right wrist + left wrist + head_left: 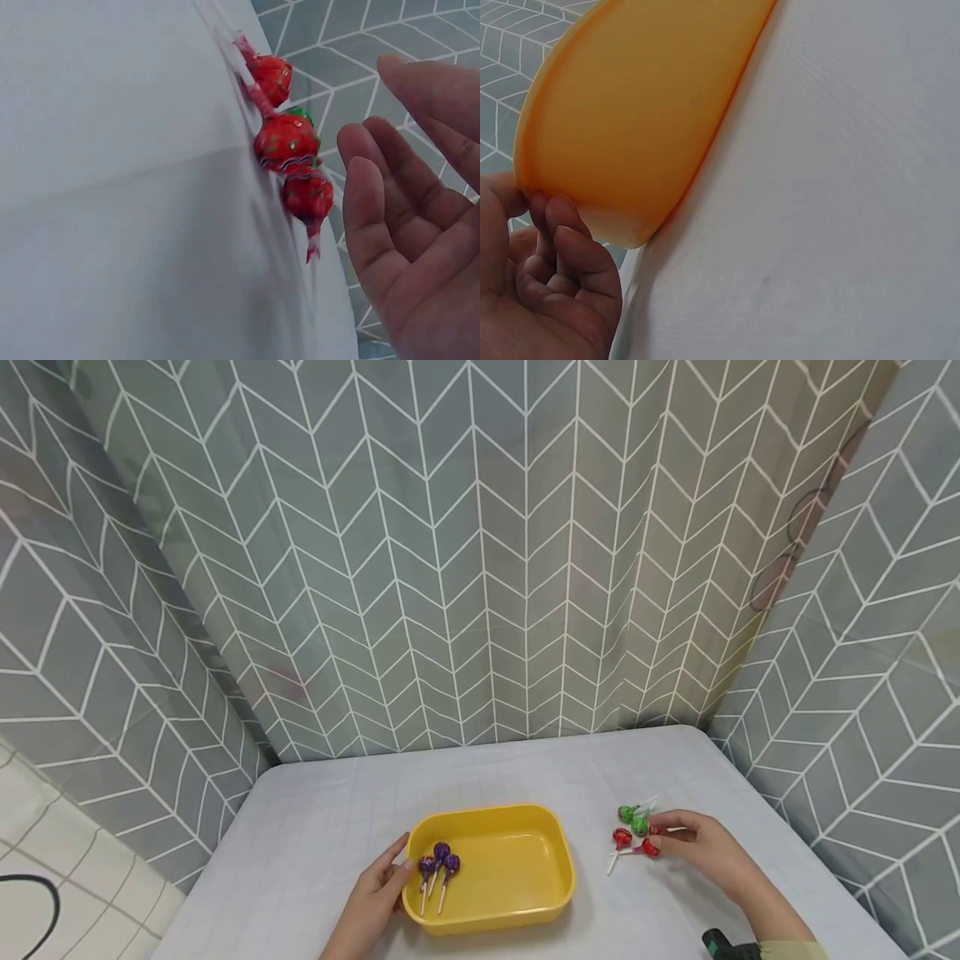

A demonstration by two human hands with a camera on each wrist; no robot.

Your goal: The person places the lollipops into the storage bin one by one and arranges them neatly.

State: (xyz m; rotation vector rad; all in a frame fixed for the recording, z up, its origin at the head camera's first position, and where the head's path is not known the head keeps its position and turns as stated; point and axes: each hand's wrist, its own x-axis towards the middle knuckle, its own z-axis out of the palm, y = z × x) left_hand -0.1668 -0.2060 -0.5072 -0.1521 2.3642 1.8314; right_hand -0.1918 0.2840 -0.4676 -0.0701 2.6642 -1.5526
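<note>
The person's left hand (375, 889) has hold of the yellow tray (510, 864) by its left end, thumb over the rim and fingers bent against the outer wall. The tray sits on the white-covered table (315, 818), in front of the person, and three purple lollipops (441, 852) lie close together in its left part, sticks pointing toward the person. Over to the right — well apart from the tray — two green lollipops (640, 826) and three red lollipops (622, 837) rest in a loose cluster on the table. The right hand (697, 842) is right at that cluster, thumb and fingers parted and gripping nothing; whether a fingertip touches one of the red ones, I cannot tell. A small dark object (718, 942) shows by that wrist. Grey curtains (480, 568) with white zigzag lines hang behind the table.
</note>
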